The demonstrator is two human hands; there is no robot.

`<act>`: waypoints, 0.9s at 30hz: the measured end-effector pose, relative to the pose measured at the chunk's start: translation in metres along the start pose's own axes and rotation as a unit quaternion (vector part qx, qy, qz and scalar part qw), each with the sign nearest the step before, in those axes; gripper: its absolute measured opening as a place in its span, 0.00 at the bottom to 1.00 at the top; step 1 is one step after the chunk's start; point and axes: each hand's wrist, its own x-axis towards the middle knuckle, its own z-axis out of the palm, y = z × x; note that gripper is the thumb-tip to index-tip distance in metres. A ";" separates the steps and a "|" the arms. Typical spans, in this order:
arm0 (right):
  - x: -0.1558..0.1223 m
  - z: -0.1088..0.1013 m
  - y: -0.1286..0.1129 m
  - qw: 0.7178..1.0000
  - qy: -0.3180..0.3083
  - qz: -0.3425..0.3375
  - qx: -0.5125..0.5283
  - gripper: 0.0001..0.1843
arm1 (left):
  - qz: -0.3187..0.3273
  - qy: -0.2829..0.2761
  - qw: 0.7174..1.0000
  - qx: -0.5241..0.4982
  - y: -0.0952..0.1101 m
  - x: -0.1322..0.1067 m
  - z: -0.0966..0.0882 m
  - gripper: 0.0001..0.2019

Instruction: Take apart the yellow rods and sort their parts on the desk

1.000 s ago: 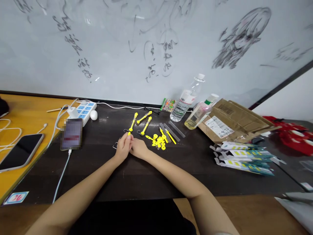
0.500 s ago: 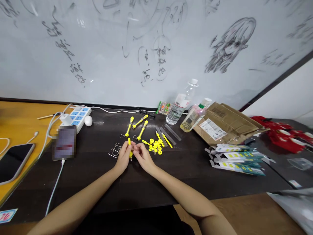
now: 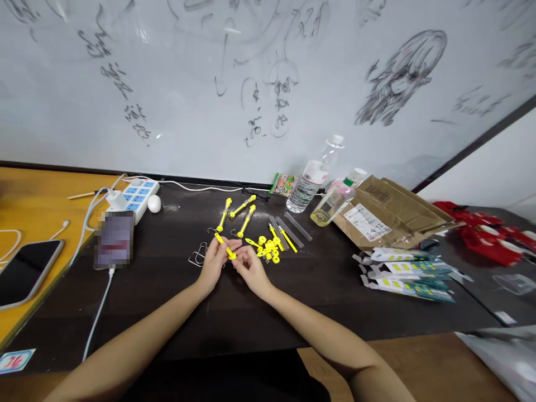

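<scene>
1. Laid out beneath a written-over whiteboard (image 3: 176, 111), on a dark tabletop (image 3: 159, 285), with a cardboard box (image 3: 377, 209) and printed cartons (image 3: 402, 273) well off to the right.
2. Using the left hand (image 3: 213, 267) as the holder, to judge by its pose: grip pinching a yellow piece (image 3: 231, 254) between thumb and fingers.
3. Bringing in the right hand (image 3: 253, 273) at the near end of that piece, thumb and fingertips bunched close about it; cannot tell whether pinching it or only touching.
4. Held just above the tabletop, between both hands, slanting with its far end toward the left: the yellow piece. Probably at the stage of fitting or adjusting something at the near end. Calls next, in all likelihood, for a steady left hold, good alignment and light fingertip pressure from the right.
5. Matched, perhaps, to three hooked yellow pieces (image 3: 224, 215) lying just beyond the hands.
6. Placed to the right, near the hands: clear tubes (image 3: 298, 226) and slim yellow rods (image 3: 288, 239).
7. Partly hidden beside the left hand: bent wires (image 3: 196, 257).
8. Heaped just beyond the right hand: small yellow parts (image 3: 268, 245), some ring-shaped.
</scene>
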 end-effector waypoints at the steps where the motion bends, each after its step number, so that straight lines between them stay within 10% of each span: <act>1: 0.000 -0.003 0.000 1.000 0.002 0.001 0.005 0.12 | -0.003 -0.002 1.000 0.016 -0.001 0.001 -0.001 0.16; 11: 0.006 -0.029 0.014 0.999 0.032 0.025 0.010 0.14 | 0.061 -0.013 0.983 0.171 -0.004 0.007 -0.013 0.28; 20: 0.008 -0.035 0.003 0.999 0.014 0.033 0.041 0.14 | 0.238 -0.097 0.825 0.503 0.012 0.008 -0.024 0.21; 27: 0.008 -0.034 -0.001 0.994 -0.028 0.052 0.094 0.17 | 0.215 -0.128 0.821 0.514 0.003 0.007 -0.023 0.12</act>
